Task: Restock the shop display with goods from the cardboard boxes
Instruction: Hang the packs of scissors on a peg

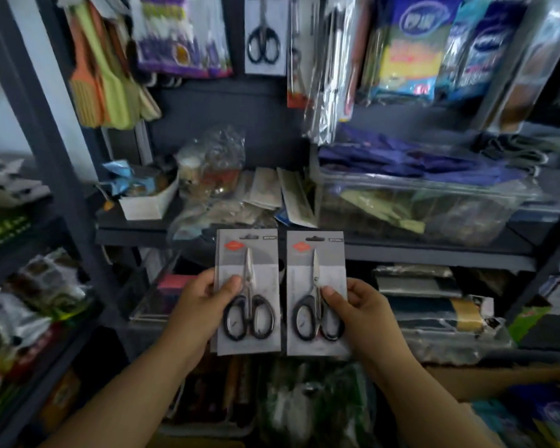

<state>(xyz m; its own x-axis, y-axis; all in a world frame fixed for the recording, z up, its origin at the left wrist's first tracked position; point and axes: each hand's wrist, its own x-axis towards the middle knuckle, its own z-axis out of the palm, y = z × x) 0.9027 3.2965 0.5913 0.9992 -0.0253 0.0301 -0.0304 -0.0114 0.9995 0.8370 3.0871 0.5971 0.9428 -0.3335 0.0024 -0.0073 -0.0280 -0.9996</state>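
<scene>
I hold two carded packs of black-handled scissors side by side in front of the shelves. My left hand [204,305] grips the left scissors pack [248,341] by its left edge, thumb across the front. My right hand [358,310] grips the right scissors pack [316,276] by its right edge, thumb on the front. Both cards are grey with a red logo and stand upright, almost touching. A matching scissors pack [265,37] hangs on the display above, at the top centre. A brown cardboard box [485,379] edge shows at the lower right.
A dark shelf [434,250] runs behind the packs, holding a clear plastic tub [411,205], a small white box [149,202] and loose bags. Hanging goods fill the top: fly swatters [104,79], sponge packs [408,50]. More stock crowds the lower shelves and left rack.
</scene>
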